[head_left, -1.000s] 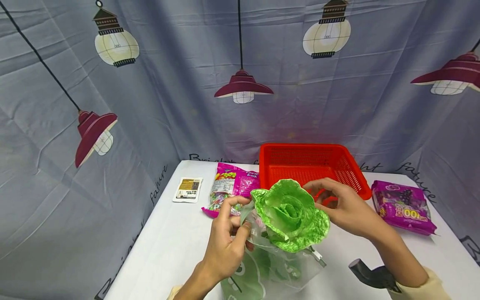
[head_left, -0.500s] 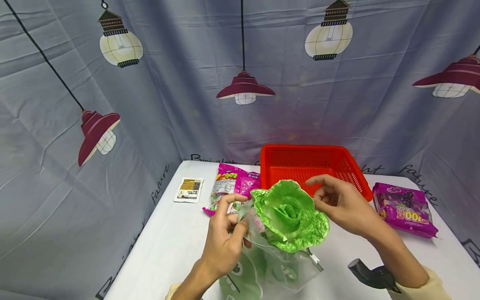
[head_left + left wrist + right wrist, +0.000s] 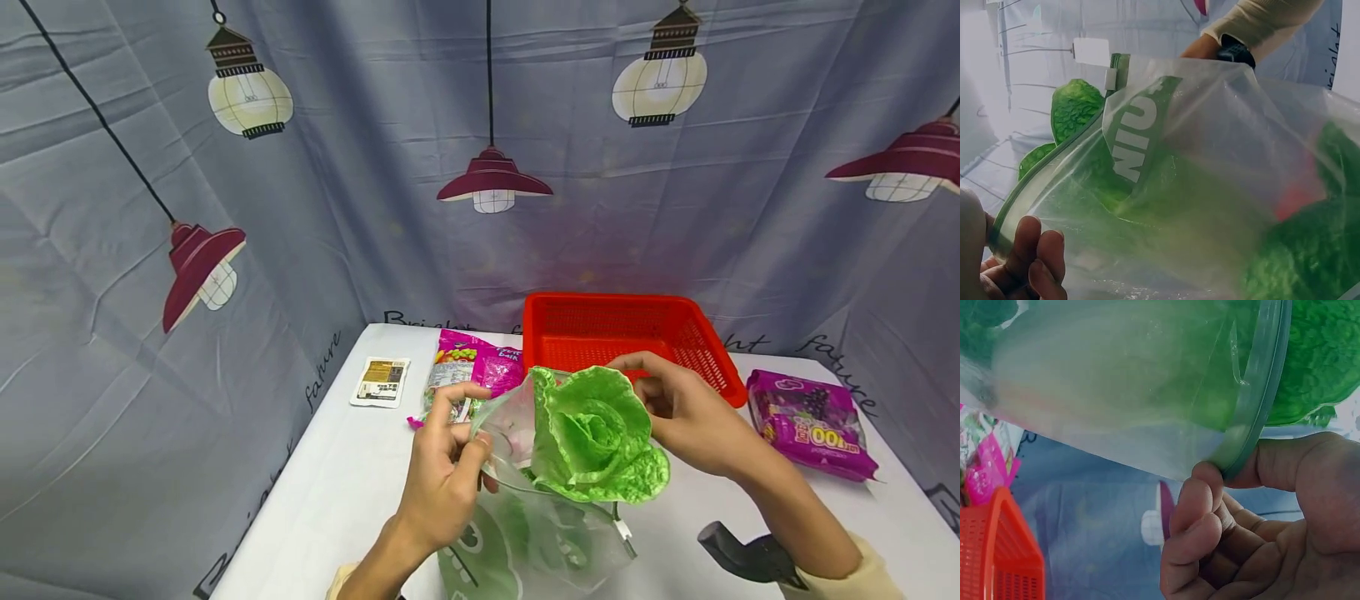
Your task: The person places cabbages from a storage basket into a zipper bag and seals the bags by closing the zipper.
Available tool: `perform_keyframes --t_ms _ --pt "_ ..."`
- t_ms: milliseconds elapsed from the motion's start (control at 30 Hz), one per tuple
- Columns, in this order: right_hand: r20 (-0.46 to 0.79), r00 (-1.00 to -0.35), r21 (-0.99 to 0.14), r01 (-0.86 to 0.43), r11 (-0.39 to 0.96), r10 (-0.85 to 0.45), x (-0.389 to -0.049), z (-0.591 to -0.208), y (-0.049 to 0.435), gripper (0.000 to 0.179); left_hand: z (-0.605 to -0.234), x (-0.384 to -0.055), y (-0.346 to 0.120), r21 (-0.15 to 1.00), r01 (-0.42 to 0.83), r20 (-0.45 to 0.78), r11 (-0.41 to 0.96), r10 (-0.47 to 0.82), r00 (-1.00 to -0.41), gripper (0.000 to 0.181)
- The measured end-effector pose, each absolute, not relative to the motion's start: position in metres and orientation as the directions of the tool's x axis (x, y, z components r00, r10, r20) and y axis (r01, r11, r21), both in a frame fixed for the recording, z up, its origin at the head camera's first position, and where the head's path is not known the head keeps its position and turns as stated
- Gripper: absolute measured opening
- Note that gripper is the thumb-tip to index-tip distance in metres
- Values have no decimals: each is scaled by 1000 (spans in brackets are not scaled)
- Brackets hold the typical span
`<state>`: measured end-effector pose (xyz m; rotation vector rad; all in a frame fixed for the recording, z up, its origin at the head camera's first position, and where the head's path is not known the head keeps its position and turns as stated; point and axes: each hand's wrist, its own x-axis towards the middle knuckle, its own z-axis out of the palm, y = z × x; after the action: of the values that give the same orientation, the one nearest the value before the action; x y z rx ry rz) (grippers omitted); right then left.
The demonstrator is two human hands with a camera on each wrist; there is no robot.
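Head view: from near side, facing far and down. Wrist views, left and right: close on clear bag (image 3: 1210,156). Head, right wrist: red basket (image 3: 990,550) shared.

We see a translucent, green-printed slider-zip bag (image 3: 558,546) with its mouth open; a bright green, ruffled-leaf cabbage (image 3: 600,442) sits partly inside, its leafy crown rising past the rim.
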<state>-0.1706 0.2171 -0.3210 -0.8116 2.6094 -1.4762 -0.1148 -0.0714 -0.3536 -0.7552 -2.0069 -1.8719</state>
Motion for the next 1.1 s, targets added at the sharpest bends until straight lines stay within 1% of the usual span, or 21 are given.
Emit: perform_keyframes --t_ms 233,467,633,967,1100 --pt "300 -844 -773 -488 405 -445 -157 -308 216 36 -342 -115 -80 837 548 541 -7 162 -825 44" --pt "388 -825 -730 -548 409 -412 -141 -294 216 48 -331 -115 -89 843 538 533 -4 145 -834 45" --pt "459 -798 -710 -594 378 -390 -132 -289 215 49 -325 -119 -91 839 544 539 -4 145 -830 46" --pt "527 -775 -688 -630 360 -350 -121 -285 212 49 -317 -134 -92 854 521 513 3 166 -842 46" --pt "568 -758 -687 -652 321 -321 -116 -286 210 46 -321 -143 -91 856 517 511 -12 184 -840 38"
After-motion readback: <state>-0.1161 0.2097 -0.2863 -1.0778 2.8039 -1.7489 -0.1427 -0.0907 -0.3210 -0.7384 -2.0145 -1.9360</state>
